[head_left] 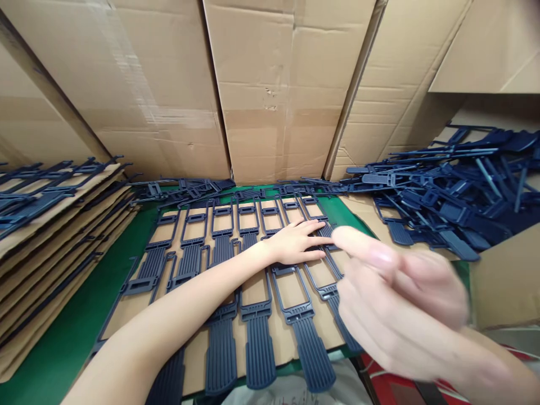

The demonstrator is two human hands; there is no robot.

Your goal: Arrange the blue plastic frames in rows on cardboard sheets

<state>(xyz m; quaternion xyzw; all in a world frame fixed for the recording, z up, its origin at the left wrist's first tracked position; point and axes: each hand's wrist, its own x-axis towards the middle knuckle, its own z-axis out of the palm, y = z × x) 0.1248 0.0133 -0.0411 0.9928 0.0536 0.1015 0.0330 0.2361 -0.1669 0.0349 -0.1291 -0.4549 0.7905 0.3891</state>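
Note:
Rows of dark blue plastic frames with ribbed ends lie on a flat cardboard sheet. My left hand rests with its fingers spread on the frames at the right of the upper row. Close to the camera, my right hand hovers over the right edge of the sheet. Its fingers are curled and its thumb and forefinger come together, slightly blurred; whatever they may hold cannot be made out.
A stack of cardboard sheets with blue frames between them stands at the left. A heap of loose blue parts lies at the right. Large cartons wall off the back of the green table. More loose parts line its far edge.

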